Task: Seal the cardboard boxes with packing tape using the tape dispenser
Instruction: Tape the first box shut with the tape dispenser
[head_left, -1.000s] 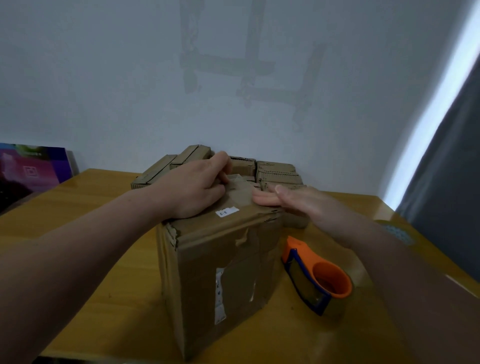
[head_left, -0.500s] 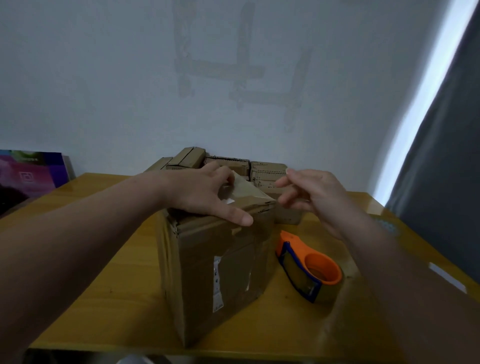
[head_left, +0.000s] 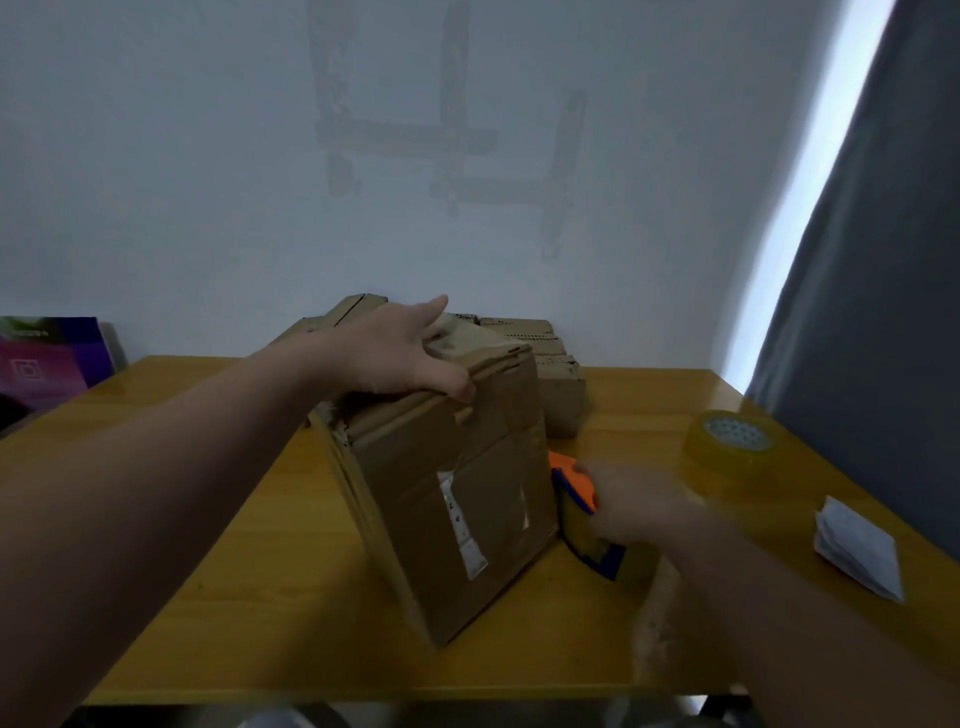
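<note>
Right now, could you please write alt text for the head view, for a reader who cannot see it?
A person's left hand presses on the top of a cardboard box on a wooden table, while the blurred right hand is at the orange tape dispenser beside it. A spare tape roll, a white packet and smaller boxes lie nearby.

A matt brown cardboard box (head_left: 452, 499), creased, with rough torn edges and shiny tape patches, stands on a glossy yellow wood-look bench (head_left: 260, 597). The tape dispenser (head_left: 576, 493) is smooth orange and blue plastic. The tape roll (head_left: 732, 447) is clear and glossy; the white packet (head_left: 857, 551), possibly paper, looks matt.
</note>
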